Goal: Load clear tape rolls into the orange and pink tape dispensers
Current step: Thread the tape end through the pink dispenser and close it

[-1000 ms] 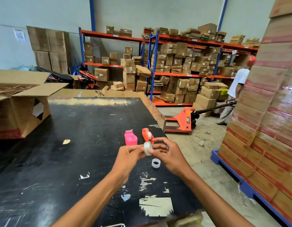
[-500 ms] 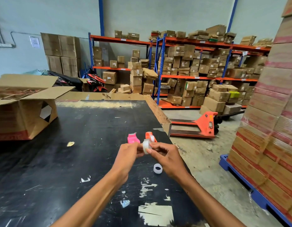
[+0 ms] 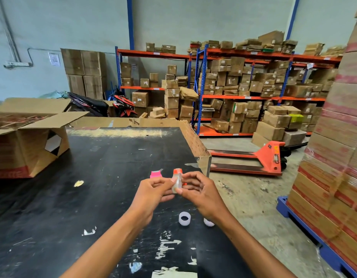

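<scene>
Both hands hold one clear tape roll (image 3: 177,185) above the black table (image 3: 97,177). My left hand (image 3: 153,194) pinches its left side and my right hand (image 3: 201,194) grips its right side. Just behind the roll stand the orange dispenser (image 3: 177,171) and, to its left, the pink dispenser (image 3: 156,174), both partly hidden by my fingers. Two more clear rolls lie on the table nearer to me: one (image 3: 184,218) in plain view, the other (image 3: 208,222) half covered by my right wrist.
An open cardboard box (image 3: 31,141) sits at the table's left. The table's right edge (image 3: 203,157) drops to the concrete floor, where an orange pallet jack (image 3: 259,160) stands. Stacked wrapped cartons (image 3: 334,157) rise on a blue pallet at right. Shelves of boxes (image 3: 233,87) fill the back.
The view has tilted and the hands have risen slightly with the roll. A second loose roll now shows by my right wrist. The person near the pallet jack is out of view.
</scene>
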Available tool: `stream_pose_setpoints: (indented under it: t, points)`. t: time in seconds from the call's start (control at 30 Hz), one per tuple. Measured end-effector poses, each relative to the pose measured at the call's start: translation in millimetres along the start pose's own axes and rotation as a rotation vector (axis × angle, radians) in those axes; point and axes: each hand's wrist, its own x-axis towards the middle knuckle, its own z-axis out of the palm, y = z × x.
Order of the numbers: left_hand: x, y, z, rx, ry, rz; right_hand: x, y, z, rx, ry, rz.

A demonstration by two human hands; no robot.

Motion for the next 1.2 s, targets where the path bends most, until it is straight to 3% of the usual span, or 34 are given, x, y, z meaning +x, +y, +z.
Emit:
stream_pose_setpoints:
  t: [0.2,0.47,0.63,0.83,1.0,1.2]
  points:
    - [7.6,-6.8,8.6,-0.07,0.129,0.062,18.8,7.0,-4.1,-0.15,-0.077,-0.039]
    - [24.2,-20.5,-6.5,0.068,0.271,0.086,48.2,28.6,24.6,-0.321,-0.082,-0.023]
    - [50.1,-22.6,-22.9,0.058,0.263,0.025,72.2,32.5,34.6,-0.412,-0.134,-0.013]
    - [88.8,-25.8,-44.9,0.073,0.252,-0.03,107.9,43.1,45.0,-0.388,-0.05,0.124]
    - [131.1,-59.0,-68.8,0.315,0.362,-0.048,141.3,54.4,45.1,-0.408,-0.022,0.2]
    - [156.7,-78.1,-75.7,0.459,0.229,-0.054,170.8,77.7,60.2,-0.501,-0.074,0.299]
